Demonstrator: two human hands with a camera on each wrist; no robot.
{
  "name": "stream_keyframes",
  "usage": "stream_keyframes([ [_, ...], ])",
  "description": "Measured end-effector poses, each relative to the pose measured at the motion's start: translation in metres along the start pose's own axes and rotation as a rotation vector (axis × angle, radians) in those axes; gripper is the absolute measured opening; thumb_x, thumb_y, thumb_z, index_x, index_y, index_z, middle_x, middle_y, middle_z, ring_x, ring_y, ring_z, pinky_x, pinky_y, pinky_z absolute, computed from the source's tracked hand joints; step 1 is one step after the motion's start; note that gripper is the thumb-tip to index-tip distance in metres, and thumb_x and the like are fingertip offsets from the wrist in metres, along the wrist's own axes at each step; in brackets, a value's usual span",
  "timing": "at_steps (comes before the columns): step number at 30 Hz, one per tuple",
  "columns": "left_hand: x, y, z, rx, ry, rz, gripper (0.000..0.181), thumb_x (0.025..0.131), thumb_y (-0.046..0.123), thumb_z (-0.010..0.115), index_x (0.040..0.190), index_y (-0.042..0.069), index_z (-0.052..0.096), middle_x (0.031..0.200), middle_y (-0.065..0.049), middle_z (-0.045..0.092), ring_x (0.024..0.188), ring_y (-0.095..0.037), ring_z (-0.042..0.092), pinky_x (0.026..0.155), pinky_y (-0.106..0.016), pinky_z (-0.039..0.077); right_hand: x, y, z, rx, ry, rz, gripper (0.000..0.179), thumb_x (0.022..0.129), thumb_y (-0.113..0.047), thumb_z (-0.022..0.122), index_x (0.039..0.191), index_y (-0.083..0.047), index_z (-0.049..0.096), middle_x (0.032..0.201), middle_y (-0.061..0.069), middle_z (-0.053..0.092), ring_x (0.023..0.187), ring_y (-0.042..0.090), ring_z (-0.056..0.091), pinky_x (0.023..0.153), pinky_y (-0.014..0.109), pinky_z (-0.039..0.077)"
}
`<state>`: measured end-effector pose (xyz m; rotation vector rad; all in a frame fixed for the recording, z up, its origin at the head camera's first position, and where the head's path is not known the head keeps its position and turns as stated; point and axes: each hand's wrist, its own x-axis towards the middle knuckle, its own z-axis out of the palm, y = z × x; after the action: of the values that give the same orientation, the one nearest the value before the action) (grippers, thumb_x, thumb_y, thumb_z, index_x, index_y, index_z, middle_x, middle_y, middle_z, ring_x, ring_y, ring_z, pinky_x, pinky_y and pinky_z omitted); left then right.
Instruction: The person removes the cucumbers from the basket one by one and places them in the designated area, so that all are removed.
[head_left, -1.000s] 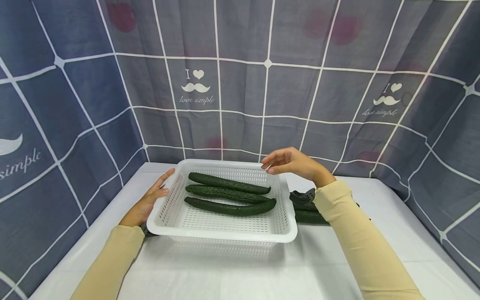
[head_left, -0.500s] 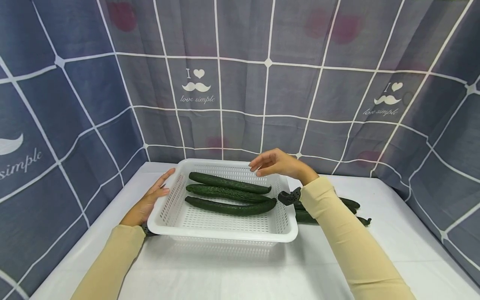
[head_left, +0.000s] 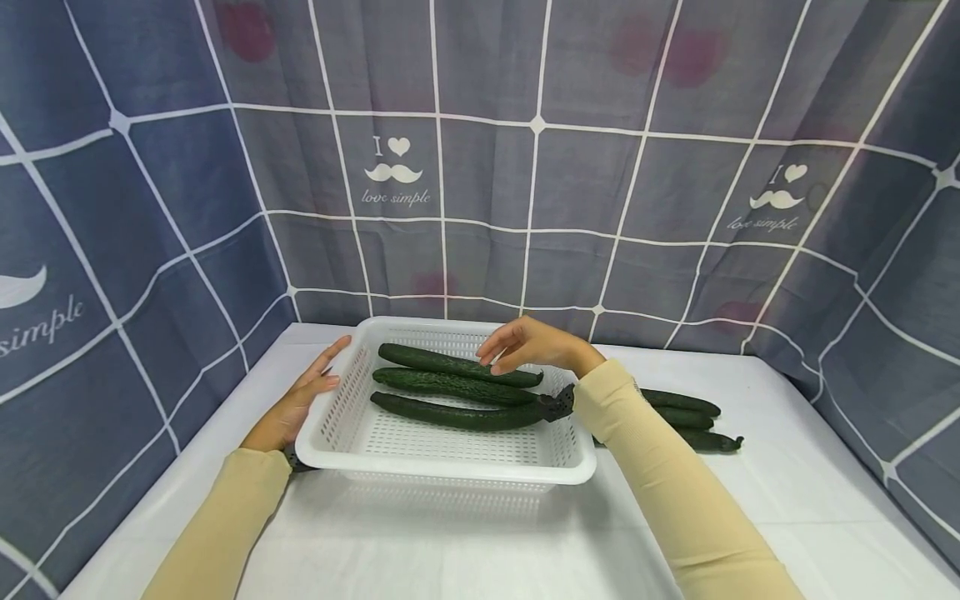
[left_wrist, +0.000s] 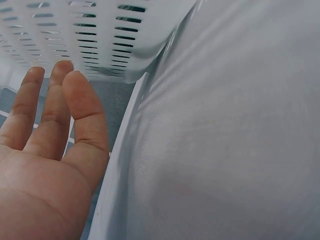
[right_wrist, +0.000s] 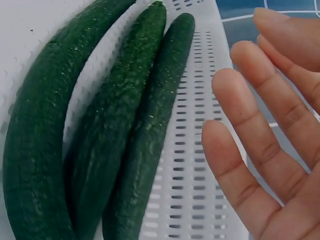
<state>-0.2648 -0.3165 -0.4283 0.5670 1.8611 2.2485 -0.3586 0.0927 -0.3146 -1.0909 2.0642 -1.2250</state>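
White plastic basket (head_left: 442,472) with three cucumbers (head_left: 453,387) inside

Your right hand (head_left: 536,344) hovers above them, its fingers loosely bent and parted from the thumb. Your left hand (head_left: 297,402) sits beside the basket's left wall, fingers nearly straight and spread; whether they touch it is unclear. More cucumbers (head_left: 686,419) lie on the white tabletop (head_left: 450,554) to the right, partly behind your sleeve (head_left: 660,487).

Grey-blue fabric (head_left: 480,183), printed with a white grid (head_left: 537,124), hearts (head_left: 399,147), moustaches (head_left: 393,173) and faint reddish blotches (head_left: 247,33), hangs behind and on both sides of a white-covered worktop (head_left: 450,550), where soft shadows fall.
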Motion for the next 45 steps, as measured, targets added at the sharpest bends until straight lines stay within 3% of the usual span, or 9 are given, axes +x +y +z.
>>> stream_keyframes([
  [7,-0.001,-0.002,-0.001,0.007,0.004,0.001,0.063,0.108,0.021,0.052,0.162,0.049,0.037,0.151,0.013,0.044,0.132,-0.012,0.053,0.1,-0.038,0.052,0.011,0.001,0.007,-0.041,-0.025,0.055,0.042,0.095,0.003,0.075,0.134,0.016,0.064,0.13,0.03,0.07,0.108,0.016,0.072,0.096,0.036,0.057],
  [14,0.002,-0.002,-0.004,0.015,-0.03,0.026,0.064,0.109,0.021,0.052,0.165,0.047,0.033,0.153,0.011,0.042,0.134,-0.012,0.052,0.1,-0.039,0.051,0.021,0.008,0.017,0.0,-0.038,0.044,0.043,0.094,0.005,0.074,0.133,0.018,0.063,0.13,0.031,0.07,0.108,0.02,0.073,0.096,0.036,0.057],
  [19,0.002,-0.001,-0.003,0.04,-0.014,0.005,0.069,0.108,0.024,0.053,0.169,0.045,0.027,0.156,0.008,0.036,0.136,-0.013,0.048,0.102,-0.04,0.049,0.029,0.013,0.026,0.02,-0.06,0.016,0.041,0.094,0.008,0.073,0.132,0.02,0.062,0.129,0.033,0.07,0.112,0.029,0.073,0.096,0.038,0.058],
  [24,0.001,0.0,-0.002,0.03,0.002,-0.016,0.071,0.107,0.025,0.054,0.168,0.047,0.027,0.159,0.006,0.031,0.136,-0.012,0.046,0.102,-0.039,0.049,0.037,0.012,0.033,0.017,-0.076,0.04,0.043,0.093,0.008,0.073,0.133,0.019,0.062,0.131,0.033,0.069,0.12,0.038,0.07,0.097,0.037,0.058],
  [26,0.001,0.001,-0.002,0.016,-0.007,-0.01,0.07,0.107,0.024,0.054,0.168,0.048,0.028,0.158,0.007,0.033,0.137,-0.011,0.047,0.102,-0.038,0.05,0.039,0.012,0.035,0.021,-0.084,0.05,0.042,0.093,0.009,0.073,0.133,0.02,0.061,0.132,0.034,0.068,0.119,0.036,0.07,0.097,0.036,0.058],
  [33,0.002,0.001,-0.001,0.002,-0.03,-0.005,0.071,0.107,0.023,0.053,0.169,0.045,0.025,0.16,0.005,0.031,0.137,-0.012,0.048,0.103,-0.039,0.051,0.041,0.018,0.043,0.012,-0.089,0.122,0.04,0.094,0.012,0.072,0.132,0.019,0.063,0.129,0.032,0.07,0.102,0.012,0.072,0.093,0.033,0.058],
  [37,0.002,0.002,0.0,0.008,-0.017,-0.019,0.074,0.107,0.024,0.053,0.17,0.044,0.022,0.163,0.002,0.027,0.137,-0.012,0.048,0.103,-0.039,0.051,0.04,0.022,0.045,-0.021,-0.097,0.152,0.039,0.094,0.012,0.073,0.132,0.017,0.065,0.127,0.029,0.072,0.101,0.012,0.072,0.094,0.034,0.059],
  [45,0.002,0.001,0.0,0.019,-0.002,-0.013,0.071,0.107,0.022,0.051,0.169,0.044,0.025,0.158,0.007,0.033,0.136,-0.011,0.049,0.102,-0.038,0.051,0.04,0.026,0.047,-0.044,-0.123,0.203,0.038,0.093,0.013,0.074,0.131,0.017,0.066,0.121,0.025,0.075,0.096,0.009,0.071,0.09,0.033,0.06],
])
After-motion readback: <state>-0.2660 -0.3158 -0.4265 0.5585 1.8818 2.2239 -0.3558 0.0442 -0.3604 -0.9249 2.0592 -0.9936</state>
